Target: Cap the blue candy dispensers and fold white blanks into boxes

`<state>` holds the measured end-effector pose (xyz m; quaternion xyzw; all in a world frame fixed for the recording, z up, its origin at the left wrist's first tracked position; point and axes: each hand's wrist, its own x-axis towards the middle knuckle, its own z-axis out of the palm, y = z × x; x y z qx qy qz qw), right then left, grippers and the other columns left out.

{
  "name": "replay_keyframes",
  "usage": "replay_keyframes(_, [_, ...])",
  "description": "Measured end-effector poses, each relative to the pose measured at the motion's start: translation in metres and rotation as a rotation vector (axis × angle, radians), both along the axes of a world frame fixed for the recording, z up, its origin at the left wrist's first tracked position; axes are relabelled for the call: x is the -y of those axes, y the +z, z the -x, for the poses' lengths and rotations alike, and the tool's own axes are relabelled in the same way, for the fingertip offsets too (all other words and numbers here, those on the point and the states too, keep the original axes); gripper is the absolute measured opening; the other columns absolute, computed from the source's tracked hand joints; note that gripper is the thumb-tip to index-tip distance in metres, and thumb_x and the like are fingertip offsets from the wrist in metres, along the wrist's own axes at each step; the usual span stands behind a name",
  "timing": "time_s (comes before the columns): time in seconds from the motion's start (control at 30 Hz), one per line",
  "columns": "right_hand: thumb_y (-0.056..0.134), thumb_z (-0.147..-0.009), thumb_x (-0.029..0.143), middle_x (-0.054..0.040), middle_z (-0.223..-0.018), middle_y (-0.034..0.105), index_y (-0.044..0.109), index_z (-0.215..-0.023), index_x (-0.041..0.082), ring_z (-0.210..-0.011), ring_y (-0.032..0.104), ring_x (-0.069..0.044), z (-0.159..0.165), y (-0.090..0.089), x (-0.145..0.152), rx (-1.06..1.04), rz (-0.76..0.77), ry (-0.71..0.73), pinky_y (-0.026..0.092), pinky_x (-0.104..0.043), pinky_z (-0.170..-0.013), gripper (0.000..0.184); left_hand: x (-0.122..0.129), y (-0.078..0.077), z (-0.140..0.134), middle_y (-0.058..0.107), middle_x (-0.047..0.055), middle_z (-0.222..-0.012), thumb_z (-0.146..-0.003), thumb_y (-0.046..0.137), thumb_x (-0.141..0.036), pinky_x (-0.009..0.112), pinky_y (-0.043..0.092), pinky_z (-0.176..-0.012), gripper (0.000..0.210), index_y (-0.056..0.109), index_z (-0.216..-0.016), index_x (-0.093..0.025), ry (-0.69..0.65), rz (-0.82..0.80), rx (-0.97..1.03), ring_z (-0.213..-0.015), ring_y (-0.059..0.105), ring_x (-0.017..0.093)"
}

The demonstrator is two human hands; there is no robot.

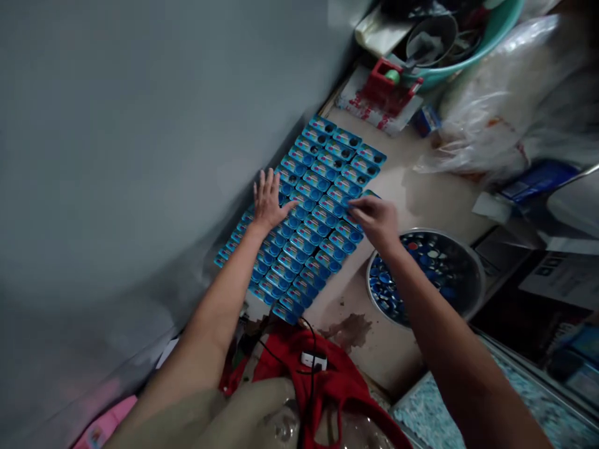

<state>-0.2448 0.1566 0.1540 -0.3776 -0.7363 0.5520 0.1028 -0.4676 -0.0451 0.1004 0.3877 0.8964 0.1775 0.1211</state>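
Observation:
Rows of small blue printed cards (pixel 299 251) lie side by side on the tabletop along the wall, each with a round spot at one end. On several cards at the far end, that spot holds something dark. My left hand (pixel 270 202) rests with fingers spread on the cards nearest the wall. Over the right edge of the rows is my right hand (pixel 377 221), its fingers pinched together and slightly blurred; what they hold, if anything, is hidden. Partly behind my right forearm stands a round metal basin (pixel 476 274) with many small round pieces, mostly blue.
At the back are a teal tub (pixel 508 28) full of odds and ends and a red plastic item (pixel 381 84). Clear plastic bags (pixel 505 100) and boxes (pixel 559 280) crowd the right side. A red cloth or bag (pixel 337 380) lies in front of me, with a cable across it.

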Motion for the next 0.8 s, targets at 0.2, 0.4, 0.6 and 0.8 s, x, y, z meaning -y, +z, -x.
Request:
replay_keyframes(0.2, [0.062, -0.085, 0.015, -0.0097, -0.103, 0.076, 0.08, -0.092, 0.019, -0.1, 0.071, -0.027, 0.166, -0.018, 0.025, 0.226, -0.461, 0.376, 0.053, -0.039, -0.091, 0.02, -0.004, -0.011, -0.003, 0.016, 0.018, -0.177, -0.093, 0.035, -0.084, 0.059, 0.001, -0.134, 0.105, 0.028, -0.168, -0.011, -0.051, -0.006, 0.011, -0.166, 0.009, 0.037])
replay_keyframes(0.4, [0.057, -0.09, 0.009, -0.0116, -0.106, 0.077, 0.078, -0.092, 0.02, -0.105, 0.072, -0.031, 0.205, -0.026, 0.03, 0.448, -0.577, 0.511, 0.055, -0.042, -0.092, 0.023, -0.003, -0.005, 0.0, 0.018, 0.017, -0.177, -0.091, 0.036, -0.087, 0.058, 0.001, -0.133, 0.107, 0.031, -0.167, -0.013, -0.031, -0.067, 0.07, -0.166, 0.01, 0.037])
replay_keyframes(0.6, [0.064, -0.086, 0.013, -0.0074, -0.096, 0.079, 0.077, -0.088, 0.021, -0.1, 0.073, -0.028, 0.21, -0.029, 0.018, 0.415, -0.517, 0.547, 0.059, -0.04, -0.09, 0.015, -0.002, -0.003, -0.002, 0.019, 0.017, -0.176, -0.091, 0.039, -0.086, 0.059, 0.001, -0.134, 0.105, 0.033, -0.166, -0.014, -0.017, -0.118, 0.12, -0.166, 0.009, 0.037])
replay_keyframes(0.8, [0.064, -0.087, 0.013, -0.0103, -0.096, 0.076, 0.074, -0.089, 0.018, -0.102, 0.073, -0.032, 0.212, -0.045, 0.015, 0.411, -0.561, 0.551, 0.058, -0.047, -0.092, 0.012, -0.001, -0.007, -0.001, 0.017, 0.016, -0.177, -0.091, 0.038, -0.086, 0.057, -0.001, -0.134, 0.105, 0.032, -0.167, -0.013, -0.019, -0.107, 0.124, -0.166, 0.008, 0.035])
